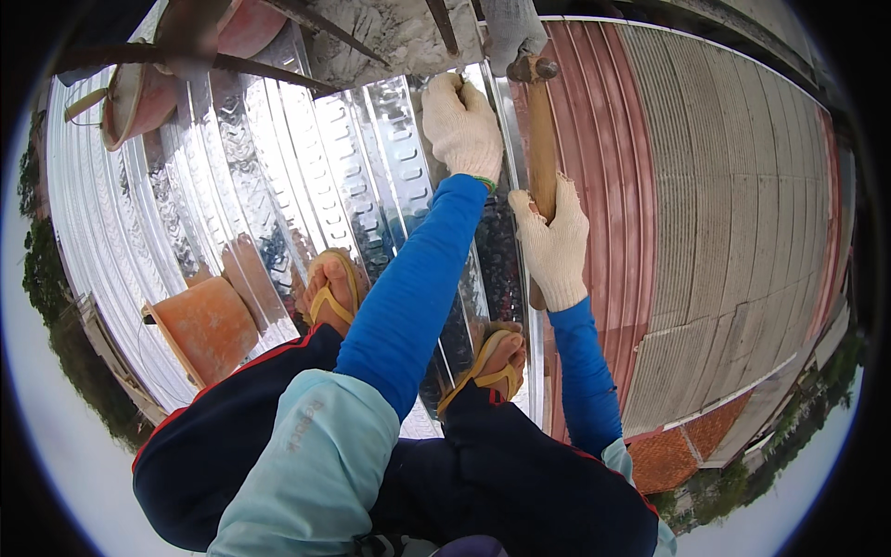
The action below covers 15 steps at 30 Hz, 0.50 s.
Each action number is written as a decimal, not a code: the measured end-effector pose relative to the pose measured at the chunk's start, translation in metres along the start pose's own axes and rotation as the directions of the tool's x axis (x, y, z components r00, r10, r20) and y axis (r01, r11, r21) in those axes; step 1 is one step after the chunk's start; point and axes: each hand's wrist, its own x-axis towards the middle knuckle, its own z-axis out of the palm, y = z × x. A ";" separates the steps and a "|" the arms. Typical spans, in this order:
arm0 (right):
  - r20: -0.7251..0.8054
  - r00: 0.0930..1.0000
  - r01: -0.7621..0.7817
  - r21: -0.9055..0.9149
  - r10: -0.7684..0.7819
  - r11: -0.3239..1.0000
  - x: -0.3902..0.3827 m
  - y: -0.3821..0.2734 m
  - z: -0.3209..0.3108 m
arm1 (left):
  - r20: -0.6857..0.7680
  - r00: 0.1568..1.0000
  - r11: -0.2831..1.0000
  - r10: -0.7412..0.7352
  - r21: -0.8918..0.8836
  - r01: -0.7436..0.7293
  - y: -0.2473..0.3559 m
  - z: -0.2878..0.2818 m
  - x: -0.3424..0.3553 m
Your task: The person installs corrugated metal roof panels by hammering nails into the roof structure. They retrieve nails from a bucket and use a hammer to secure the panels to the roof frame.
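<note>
My right hand, in a cream knitted glove, is closed around the wooden handle of a hammer. The hammer's dark head points away from me, above and right of my left hand. My left hand, gloved the same way, is closed with its fingertips together at the edge of a rough grey concrete slab. Whatever those fingers pinch is too small or hidden to name. Shiny ribbed metal sheeting lies beneath both hands. A pale grey shape, unclear in kind, stands just beyond the hammer head.
Rusty rods cross the slab. A tilted orange bucket is left of my sandalled feet; a pinkish bucket is farther up left. Red metal roofing and grey corrugated roofing spread to the right.
</note>
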 end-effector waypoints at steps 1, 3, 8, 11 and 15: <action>0.021 1.000 -0.001 0.004 0.001 1.000 0.002 -0.003 -0.002 | -0.017 1.000 1.000 0.016 0.006 -0.016 -0.001 0.001 0.001; 0.057 0.998 -0.007 -0.004 0.007 1.000 0.006 -0.017 -0.004 | -0.048 0.999 1.000 0.022 0.017 -0.021 -0.002 0.001 0.003; 0.142 0.990 0.033 -0.087 -0.021 0.996 0.008 -0.045 -0.020 | 0.014 0.999 0.999 -0.053 -0.013 0.053 0.005 -0.003 0.002; 0.169 0.974 0.189 -0.225 -0.152 0.956 0.015 -0.047 -0.021 | 0.095 0.994 0.998 -0.062 0.008 0.061 0.008 -0.009 0.002; 0.192 0.980 0.104 -0.301 -0.046 0.948 0.016 -0.056 -0.020 | 0.109 0.991 0.997 -0.080 0.016 0.079 0.005 -0.008 0.004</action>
